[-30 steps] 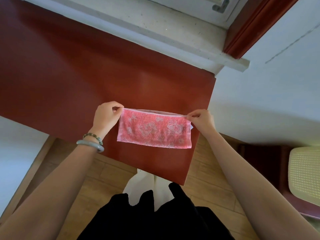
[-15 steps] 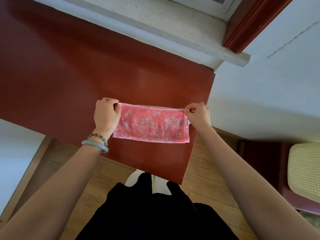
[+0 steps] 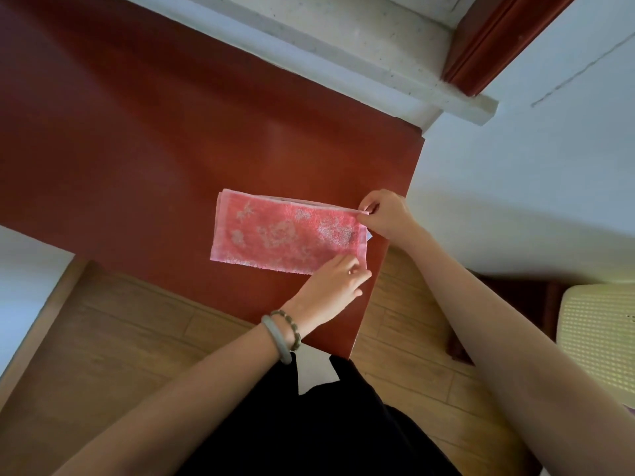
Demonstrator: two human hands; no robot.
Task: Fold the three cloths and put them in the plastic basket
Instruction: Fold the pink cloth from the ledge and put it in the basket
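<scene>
A pink cloth (image 3: 281,231) with a pale flower pattern lies folded in half on the dark red table (image 3: 144,139), near the table's right edge. My right hand (image 3: 385,214) pinches the cloth's far right corner. My left hand (image 3: 336,286), with two bracelets on its wrist, has its fingertips on the cloth's near right corner; whether they grip it I cannot tell. The cloth's left end lies free on the table. A pale yellow plastic basket (image 3: 599,338) shows at the right edge of the view, lower than the table. No other cloth is in view.
A grey window ledge (image 3: 343,39) runs along the table's far side. A white wall (image 3: 532,187) stands right of the table. Wooden floor (image 3: 130,338) lies below the table's near edge. The basket rests on a dark red surface (image 3: 515,297).
My left hand let go of the cloth's far left corner and crossed to the near right corner. The cloth now lies flat on the table. My right hand kept its corner.
</scene>
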